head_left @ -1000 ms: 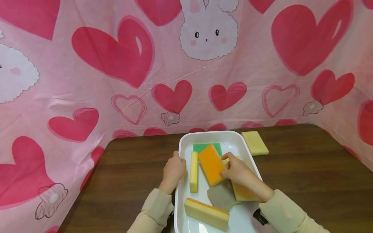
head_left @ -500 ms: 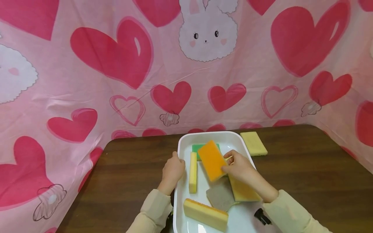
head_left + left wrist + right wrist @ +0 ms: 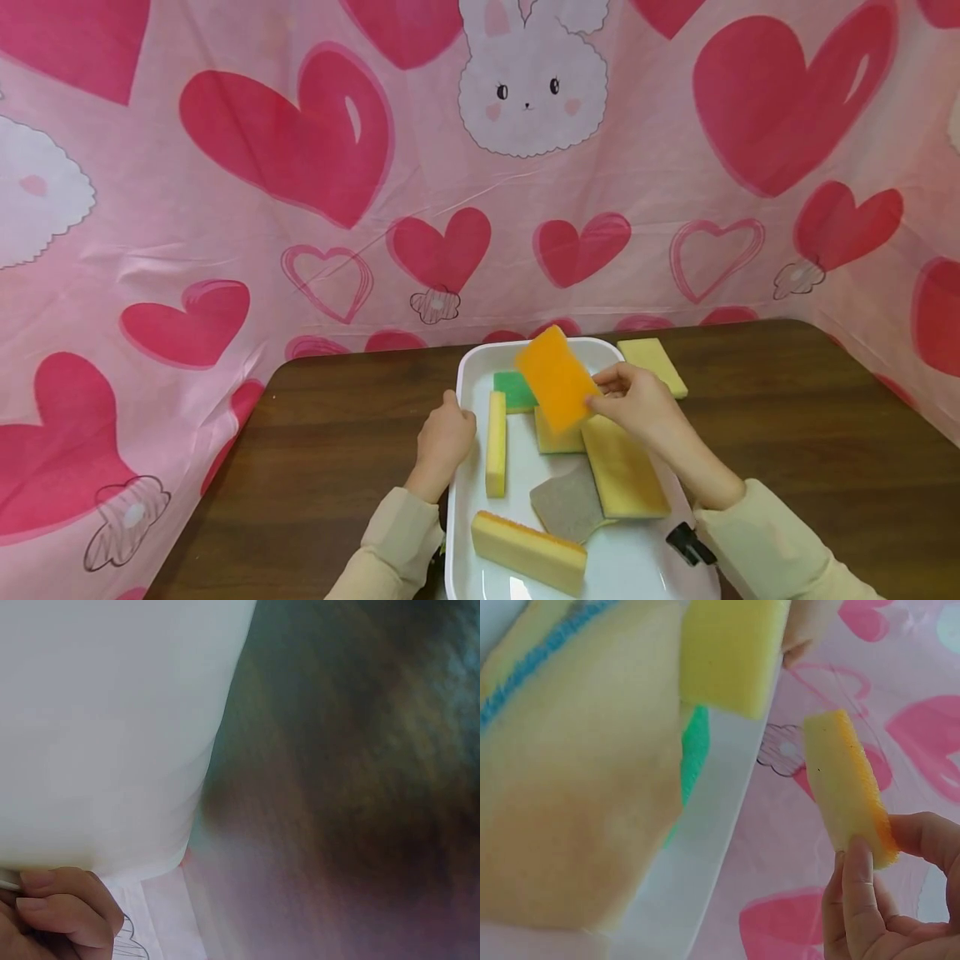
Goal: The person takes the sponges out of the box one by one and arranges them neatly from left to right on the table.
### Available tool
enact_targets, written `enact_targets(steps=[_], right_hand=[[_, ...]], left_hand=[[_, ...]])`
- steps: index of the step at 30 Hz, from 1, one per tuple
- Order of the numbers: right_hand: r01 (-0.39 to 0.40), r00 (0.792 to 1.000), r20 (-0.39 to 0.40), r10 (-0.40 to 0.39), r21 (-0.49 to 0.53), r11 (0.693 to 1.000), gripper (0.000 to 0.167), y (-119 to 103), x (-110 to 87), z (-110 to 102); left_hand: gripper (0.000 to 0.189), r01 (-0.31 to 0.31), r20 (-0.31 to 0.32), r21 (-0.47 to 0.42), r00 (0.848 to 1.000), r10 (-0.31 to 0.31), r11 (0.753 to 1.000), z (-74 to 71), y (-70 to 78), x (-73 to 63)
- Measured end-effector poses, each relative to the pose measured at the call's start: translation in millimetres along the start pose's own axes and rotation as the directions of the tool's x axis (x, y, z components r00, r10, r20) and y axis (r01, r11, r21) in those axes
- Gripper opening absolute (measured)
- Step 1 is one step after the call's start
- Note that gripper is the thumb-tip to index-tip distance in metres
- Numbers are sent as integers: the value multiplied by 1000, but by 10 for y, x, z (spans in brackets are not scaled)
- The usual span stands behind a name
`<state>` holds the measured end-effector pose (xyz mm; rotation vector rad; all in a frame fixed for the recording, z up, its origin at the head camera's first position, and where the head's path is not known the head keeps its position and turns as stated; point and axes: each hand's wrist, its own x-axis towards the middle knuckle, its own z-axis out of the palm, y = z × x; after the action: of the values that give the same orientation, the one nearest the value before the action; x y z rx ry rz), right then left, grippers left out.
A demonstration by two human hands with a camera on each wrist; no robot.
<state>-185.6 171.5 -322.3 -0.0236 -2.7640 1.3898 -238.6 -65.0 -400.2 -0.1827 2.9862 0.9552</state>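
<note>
My right hand [image 3: 633, 402] pinches an orange-topped yellow sponge [image 3: 556, 377] and holds it tilted above the far end of a white tray [image 3: 471, 365]. In the right wrist view the same sponge [image 3: 849, 787] sits between thumb and fingers [image 3: 855, 900]. My left hand [image 3: 444, 437] grips the tray's left rim; in the left wrist view its curled fingers [image 3: 64, 911] touch the tray's white wall [image 3: 105, 735]. Inside the tray lie a green sponge [image 3: 513, 390], a yellow sponge standing on edge [image 3: 497, 442], a flat yellow sponge [image 3: 624, 467], a grey pad [image 3: 568, 504] and an orange-edged yellow sponge [image 3: 528, 552].
A pale yellow sponge [image 3: 654, 362] lies on the brown table [image 3: 337, 433] just right of the tray's far corner. A pink cloth with hearts and bunnies [image 3: 337, 167] hangs around the table's back and sides. A black strap [image 3: 686, 542] shows at my right wrist.
My right hand has lifted the orange-topped sponge off the pile and carried it up and toward the tray's far end, uncovering a yellow sponge beneath. The left hand has stayed on the rim.
</note>
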Motion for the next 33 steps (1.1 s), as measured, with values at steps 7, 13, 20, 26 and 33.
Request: enact_targets(steps=[7, 13, 20, 26, 33], right_hand=[[19, 998, -61, -19, -7, 1000, 35, 18, 51, -199], [-24, 995, -101, 27, 34, 999, 43, 77, 113, -388], [-47, 986, -156, 55, 50, 998, 47, 242, 197, -573], [-92, 966, -241, 91, 11, 996, 47, 410, 274, -669], [-136, 941, -312, 129, -1, 991, 48, 631, 334, -742]], left_hand=[[40, 13, 19, -9, 1000, -13, 1000, 2, 9, 1], [42, 16, 27, -16, 1000, -15, 1000, 6, 13, 9], [43, 21, 36, -25, 999, -20, 999, 10, 3, 14], [42, 16, 24, -15, 1000, -15, 1000, 4, 4, 8], [41, 14, 25, -13, 1000, -13, 1000, 14, 6, 9]])
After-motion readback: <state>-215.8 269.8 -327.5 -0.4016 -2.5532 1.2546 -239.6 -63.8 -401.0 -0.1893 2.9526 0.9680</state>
